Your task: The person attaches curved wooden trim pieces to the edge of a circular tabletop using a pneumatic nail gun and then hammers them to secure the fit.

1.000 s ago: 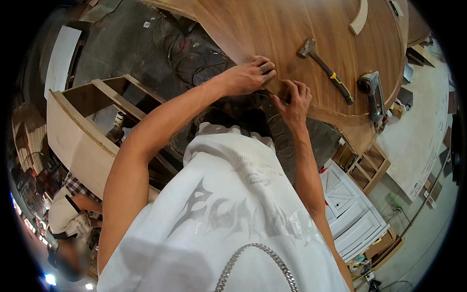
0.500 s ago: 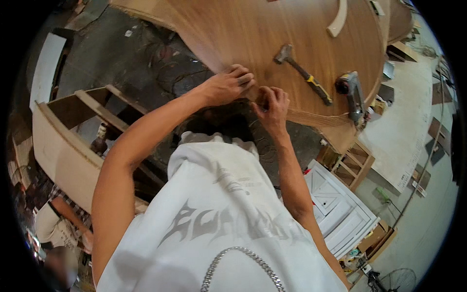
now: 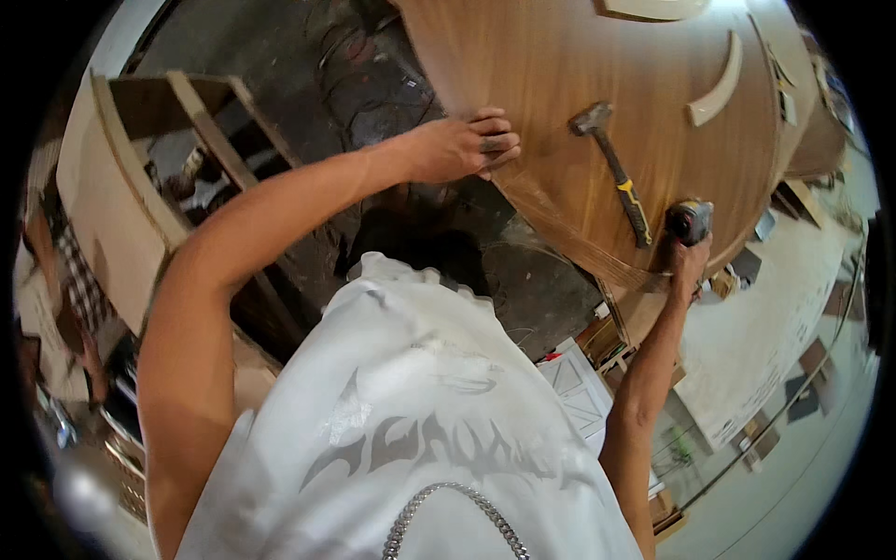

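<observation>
A large brown wood-grain panel (image 3: pixel 532 65) with a curved edge spreads out in front of me. My left hand (image 3: pixel 464 147) is at its near left edge, with the fingers curled over the rim; whatever lies beneath them is hidden. Farther right, my right hand (image 3: pixel 691 263) is closed round a nail gun (image 3: pixel 691 221), a dark, compact power tool near the panel's right rim. Between my hands lies a hammer (image 3: pixel 616 173) with a grey head and a black and yellow handle. It rests on the panel, touched by neither hand.
Curved pale wood strips (image 3: pixel 719 84) lie on the panel. A curved wooden frame with slats (image 3: pixel 131 205) stands at the left. A white panelled door (image 3: pixel 574 383) is at the lower right, near a long pale board (image 3: pixel 747 364). Another person (image 3: pixel 61 308) is at the far left.
My right hand has left the panel edge beside my left hand and moved right, taking hold of the nail gun. My left hand stays at the edge. The view has shifted.
</observation>
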`<state>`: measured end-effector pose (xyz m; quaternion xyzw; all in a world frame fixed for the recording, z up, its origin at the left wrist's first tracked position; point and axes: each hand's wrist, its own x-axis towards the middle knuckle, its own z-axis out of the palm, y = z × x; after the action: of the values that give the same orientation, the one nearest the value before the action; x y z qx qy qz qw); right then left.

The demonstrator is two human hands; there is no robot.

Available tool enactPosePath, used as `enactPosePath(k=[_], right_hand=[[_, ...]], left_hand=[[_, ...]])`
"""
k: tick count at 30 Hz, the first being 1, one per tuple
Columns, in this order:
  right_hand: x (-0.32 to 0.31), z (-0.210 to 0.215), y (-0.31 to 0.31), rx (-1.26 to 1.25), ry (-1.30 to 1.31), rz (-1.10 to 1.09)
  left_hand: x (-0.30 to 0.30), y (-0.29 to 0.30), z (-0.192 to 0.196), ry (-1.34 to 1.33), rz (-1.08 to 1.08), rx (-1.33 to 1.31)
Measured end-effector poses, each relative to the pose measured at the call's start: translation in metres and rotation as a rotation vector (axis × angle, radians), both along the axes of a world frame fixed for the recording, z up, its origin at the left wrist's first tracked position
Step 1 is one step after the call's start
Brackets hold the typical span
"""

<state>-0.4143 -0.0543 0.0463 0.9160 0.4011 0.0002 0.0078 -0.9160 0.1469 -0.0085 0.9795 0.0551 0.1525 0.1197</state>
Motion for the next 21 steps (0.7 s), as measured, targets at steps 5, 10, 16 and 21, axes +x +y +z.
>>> enactPosePath(k=[5,10,16,21], right_hand=[[0.014,0.006,0.007,-0.142,0.236,-0.016],[0.02,0.023,-0.001,-0.104,0.232,0.093],[-0.028,0.109,0.012,0.177,0.725,-0.081],[-0.15,0.163,0.026,0.186,0.973,0.025]], left_hand=[[-0.005,-0.007,-0.008,-0.022,0.041,0.063],[0.0,-0.005,0.001,0.03,0.031,0.038],[0.003,-0.007,-0.021,-0.038,0.061,-0.194],[0.002,-0.008,-0.01,-0.083,0.054,-0.083]])
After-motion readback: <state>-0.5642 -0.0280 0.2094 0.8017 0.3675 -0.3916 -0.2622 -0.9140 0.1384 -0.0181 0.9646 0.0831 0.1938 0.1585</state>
